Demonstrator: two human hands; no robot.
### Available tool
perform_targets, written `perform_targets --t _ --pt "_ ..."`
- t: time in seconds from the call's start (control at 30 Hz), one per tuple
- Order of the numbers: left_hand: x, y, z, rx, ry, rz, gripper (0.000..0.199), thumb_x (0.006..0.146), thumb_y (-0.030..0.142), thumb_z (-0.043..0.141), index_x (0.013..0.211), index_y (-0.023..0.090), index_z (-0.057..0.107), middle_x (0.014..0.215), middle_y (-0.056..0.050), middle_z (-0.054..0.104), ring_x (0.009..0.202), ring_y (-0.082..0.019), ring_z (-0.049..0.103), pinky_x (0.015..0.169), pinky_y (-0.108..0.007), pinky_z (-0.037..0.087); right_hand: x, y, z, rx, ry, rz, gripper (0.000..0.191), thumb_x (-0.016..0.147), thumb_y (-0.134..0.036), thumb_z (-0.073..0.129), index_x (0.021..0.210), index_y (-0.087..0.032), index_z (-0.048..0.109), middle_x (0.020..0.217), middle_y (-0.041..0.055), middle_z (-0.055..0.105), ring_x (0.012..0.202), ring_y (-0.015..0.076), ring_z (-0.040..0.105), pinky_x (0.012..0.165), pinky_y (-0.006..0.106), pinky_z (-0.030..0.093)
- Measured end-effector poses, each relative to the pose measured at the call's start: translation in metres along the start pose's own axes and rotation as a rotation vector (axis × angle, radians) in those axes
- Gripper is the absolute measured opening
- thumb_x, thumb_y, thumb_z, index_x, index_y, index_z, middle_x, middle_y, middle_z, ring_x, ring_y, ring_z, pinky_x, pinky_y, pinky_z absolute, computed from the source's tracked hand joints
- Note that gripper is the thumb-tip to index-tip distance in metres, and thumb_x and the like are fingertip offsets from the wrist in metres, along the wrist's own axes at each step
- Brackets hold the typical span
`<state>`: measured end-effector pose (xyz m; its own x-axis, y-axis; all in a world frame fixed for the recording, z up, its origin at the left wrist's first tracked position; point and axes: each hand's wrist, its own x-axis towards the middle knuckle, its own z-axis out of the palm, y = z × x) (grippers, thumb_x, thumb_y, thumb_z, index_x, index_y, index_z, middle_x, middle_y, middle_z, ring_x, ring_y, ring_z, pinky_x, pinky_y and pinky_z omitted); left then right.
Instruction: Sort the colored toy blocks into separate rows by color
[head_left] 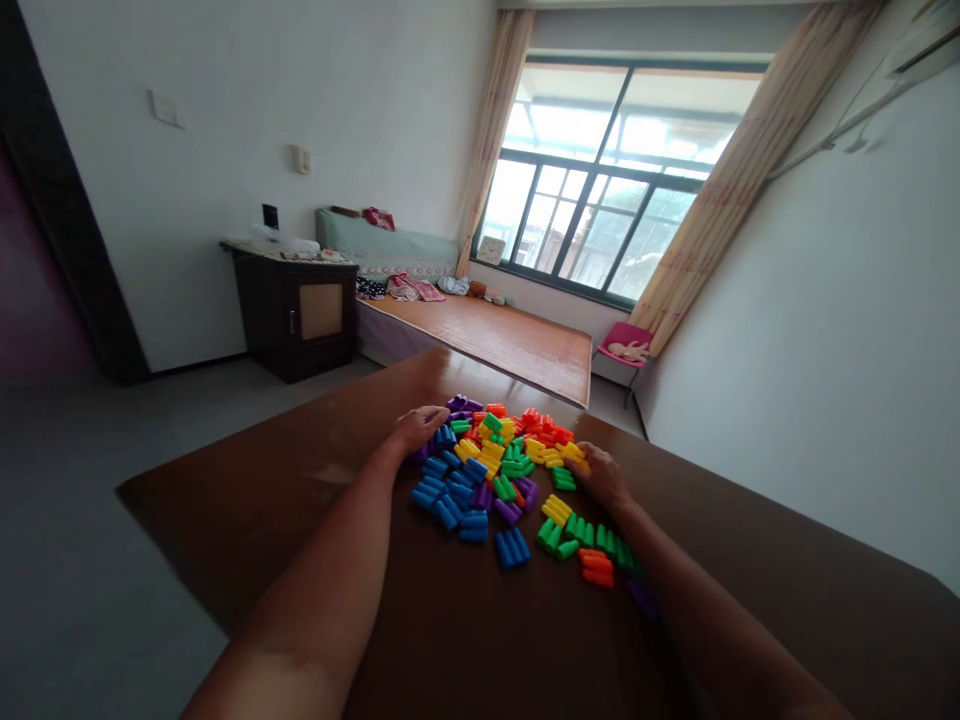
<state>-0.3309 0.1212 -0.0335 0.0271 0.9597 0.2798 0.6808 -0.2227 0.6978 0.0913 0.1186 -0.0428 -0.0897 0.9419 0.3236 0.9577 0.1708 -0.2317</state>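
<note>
Resting the half-curled left hand (421,428) at ten o'clock of multicoloured ribbed plastic blocks (489,458) heaped on the worktop (315,445), beside purple pieces (462,404); resting the right hand (598,472), fingers bent, against yellow blocks (572,454) at three o'clock; cannot tell if gripping with either.

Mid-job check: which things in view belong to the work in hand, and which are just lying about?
In the work:
- left hand, by purple pieces
- right hand, at yellow pieces
- blue pieces, green pieces, orange pieces
- brown table beneath

Lying about:
- pink cloth on the bed
- soft toy on the pink chair
</note>
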Motion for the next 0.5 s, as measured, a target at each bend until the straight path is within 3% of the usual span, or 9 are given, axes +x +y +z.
perform_targets --t 0.17,0.23,0.3,0.4,0.5 --pt "-0.002 0.010 -0.001 0.021 -0.029 -0.039 0.049 0.087 0.060 0.042 0.113 0.028 0.069 0.122 -0.001 0.066 0.115 -0.023 0.058 0.095 -0.029 0.045 -0.002 -0.055 -0.005 0.293 -0.065 -0.028 0.054 0.080 -0.055 0.053 0.121 -0.020 0.058 0.088 0.0054 0.069 0.081 0.0224 0.064 0.078 0.037 0.051" --pt "-0.004 0.014 0.000 -0.005 -0.013 -0.004 0.046 0.088 0.057 0.042 0.111 0.028 0.069 0.122 -0.001 0.066 0.113 -0.021 0.059 0.095 -0.028 0.045 -0.004 -0.084 -0.016 0.454 -0.127 -0.056 0.058 0.078 -0.055 0.056 0.124 -0.020 0.056 0.092 0.0060 0.070 0.081 0.0215 0.065 0.075 0.036 0.053" --pt "-0.005 0.018 0.004 -0.032 0.012 0.049 0.045 0.089 0.054 0.041 0.109 0.026 0.070 0.122 -0.002 0.066 0.113 -0.020 0.059 0.096 -0.027 0.045 -0.011 -0.103 -0.034 0.592 -0.172 -0.103 0.062 0.077 -0.056 0.058 0.128 -0.021 0.053 0.109 0.0086 0.068 0.088 0.0222 0.066 0.076 0.037 0.054" --pt "-0.008 0.022 0.010 -0.027 0.032 0.068 0.045 0.090 0.053 0.041 0.111 0.024 0.069 0.128 -0.004 0.061 0.118 -0.021 0.056 0.101 -0.029 0.042 -0.041 -0.093 -0.067 0.552 -0.165 -0.087 0.064 0.078 -0.060 0.057 0.130 -0.024 0.053 0.120 0.0093 0.064 0.103 0.0255 0.064 0.087 0.042 0.052" --pt "-0.010 0.025 0.015 0.013 0.054 0.010 0.047 0.090 0.054 0.041 0.114 0.025 0.068 0.134 -0.006 0.057 0.121 -0.023 0.053 0.103 -0.032 0.040 -0.093 -0.044 -0.093 0.215 -0.140 0.061 0.069 0.066 -0.063 0.065 0.124 -0.025 0.060 0.126 0.0103 0.062 0.118 0.0324 0.055 0.101 0.048 0.043"
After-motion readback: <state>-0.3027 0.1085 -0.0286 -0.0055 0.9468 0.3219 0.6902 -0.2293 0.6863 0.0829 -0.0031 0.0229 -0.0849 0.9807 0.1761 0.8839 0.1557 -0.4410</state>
